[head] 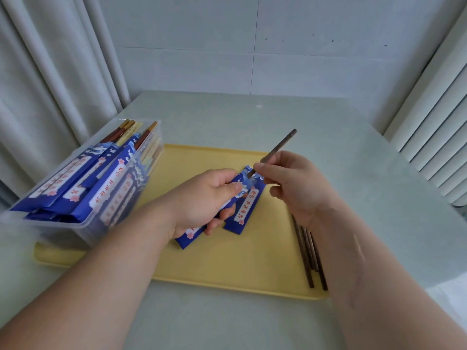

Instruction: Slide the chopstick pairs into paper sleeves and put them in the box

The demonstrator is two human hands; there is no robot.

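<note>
My left hand [204,198] grips a blue paper sleeve [188,237] over the yellow tray [252,261], its open end pointing up and right. My right hand [295,183] pinches dark brown chopsticks [280,147] whose lower tips sit inside the sleeve's mouth; the upper ends stick out toward the back right. A second blue sleeve [243,213] lies flat on the tray just right of the held one. Several loose dark chopsticks [308,258] lie at the tray's right side, partly hidden by my right forearm. A clear plastic box [83,221] at the left holds several sleeved pairs.
The tray rests on a pale grey-green table [353,173]. The box stands on the tray's left end. White curtains [50,84] hang at the left and right, and a white wall closes the back.
</note>
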